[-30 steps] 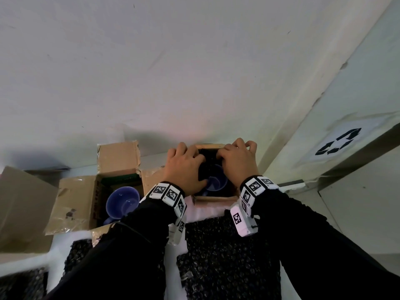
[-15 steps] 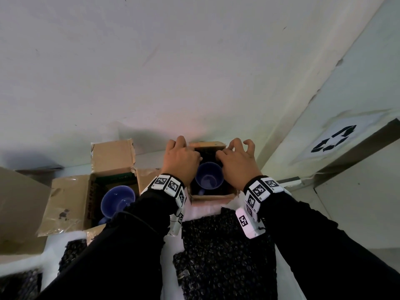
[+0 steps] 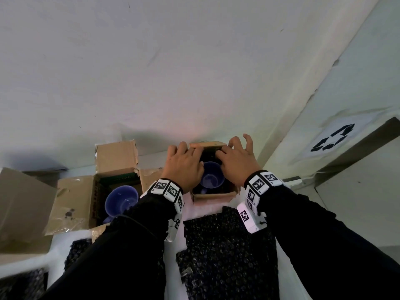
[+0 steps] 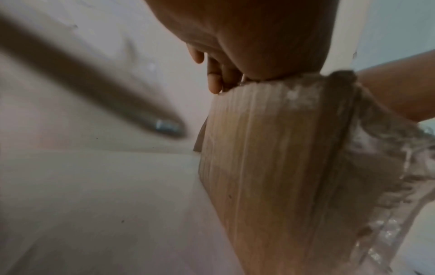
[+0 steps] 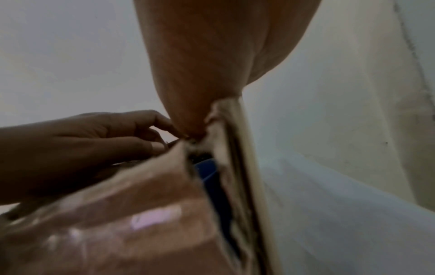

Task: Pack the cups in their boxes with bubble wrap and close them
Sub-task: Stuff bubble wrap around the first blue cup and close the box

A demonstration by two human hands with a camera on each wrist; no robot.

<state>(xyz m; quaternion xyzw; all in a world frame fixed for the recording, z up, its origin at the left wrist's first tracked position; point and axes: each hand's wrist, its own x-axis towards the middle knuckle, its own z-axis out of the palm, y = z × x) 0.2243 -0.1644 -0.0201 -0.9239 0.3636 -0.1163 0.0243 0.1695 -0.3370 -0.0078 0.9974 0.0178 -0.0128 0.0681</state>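
Note:
A small cardboard box (image 3: 213,195) stands at the table's far edge, against the wall. A blue cup (image 3: 211,177) sits in it, mouth up, with dark bubble wrap around it. My left hand (image 3: 184,167) lies over the box's left side, its heel on the wall's top edge (image 4: 259,167). Its fingers curl at the far flap (image 3: 207,145). My right hand (image 3: 236,163) covers the right side and pinches that flap's right corner, its other fingers raised. A strip of the blue cup (image 5: 209,176) shows through the box's split corner.
A second open box (image 3: 75,202) with another blue cup (image 3: 121,202) stands to the left, its flaps spread. A dark bubble wrap sheet (image 3: 227,245) lies in front of the small box, and another sheet (image 3: 78,252) lies to the left. A large cardboard piece (image 3: 19,204) is at the far left.
Both hands have moved apart and farther back, from over the cup to the box's far flap. The cup's mouth now shows between them.

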